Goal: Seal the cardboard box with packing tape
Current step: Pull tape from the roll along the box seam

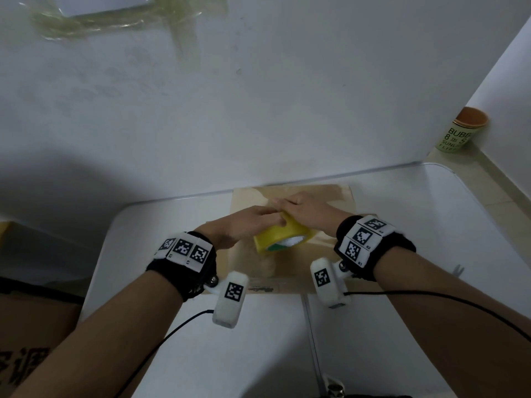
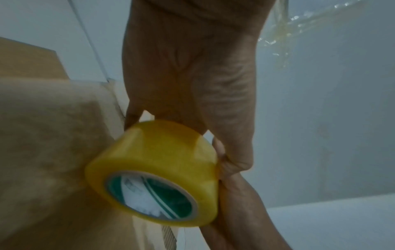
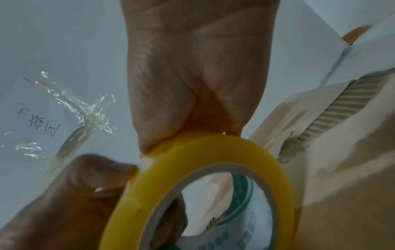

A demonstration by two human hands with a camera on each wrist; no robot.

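Observation:
A flat brown cardboard box (image 1: 319,251) lies on the white table (image 1: 431,225), close to the wall. Over its top both hands hold a yellow roll of packing tape (image 1: 280,237), tilted with its green-and-white core facing me. My left hand (image 1: 258,221) grips the roll from the left; in the right wrist view its fingers (image 3: 91,182) curl at the roll's (image 3: 213,152) rim, and one reaches into the core. My right hand (image 1: 301,211) grips the roll's far side from above. The left wrist view shows the roll (image 2: 156,170) against the box (image 2: 42,152). The tape's loose end is hidden.
A green paper cup (image 1: 459,133) with an orange lid stands on the floor at the right. A large printed carton (image 1: 28,326) sits at the lower left. Old tape strips (image 1: 100,21) cling to the wall above. A seam (image 1: 311,340) runs across the tabletop.

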